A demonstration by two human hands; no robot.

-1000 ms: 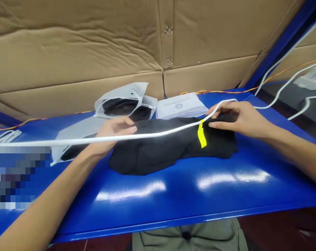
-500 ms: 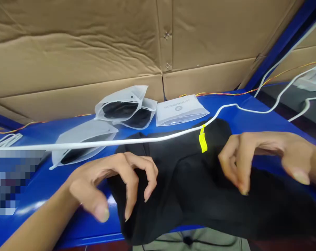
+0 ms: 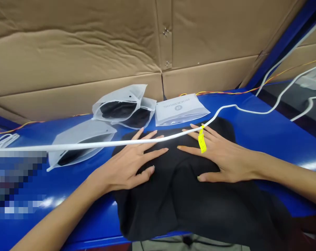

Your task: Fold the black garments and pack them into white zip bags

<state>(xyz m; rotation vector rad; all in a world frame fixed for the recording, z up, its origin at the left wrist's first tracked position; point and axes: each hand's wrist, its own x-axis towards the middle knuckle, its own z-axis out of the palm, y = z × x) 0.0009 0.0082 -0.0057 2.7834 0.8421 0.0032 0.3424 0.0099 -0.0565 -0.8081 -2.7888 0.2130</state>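
A black piece of cloth (image 3: 184, 202) is spread over the blue table and hangs past its front edge. What kind of item it is, I cannot tell. My left hand (image 3: 130, 162) lies flat on its left upper part, fingers spread. On the upper right part rests my right hand (image 3: 223, 155), also flat with fingers apart. A white cable (image 3: 116, 143) with a yellow tag (image 3: 202, 141) crosses in front of the fingers of both hands. Neither hand grips anything.
Frosted plastic bags (image 3: 118, 101) with black contents lie at the back, another such bag (image 3: 82, 137) at left. Beside them is a flat printed white bag (image 3: 181, 109). Cardboard (image 3: 95, 45) walls the back of the blue table (image 3: 268, 136). Red and yellow wires run along it.
Both hands have gone from raised with curled fingers to flat and spread on the cloth, farther back and closer together. The cloth's right side has shifted and lies flatter.
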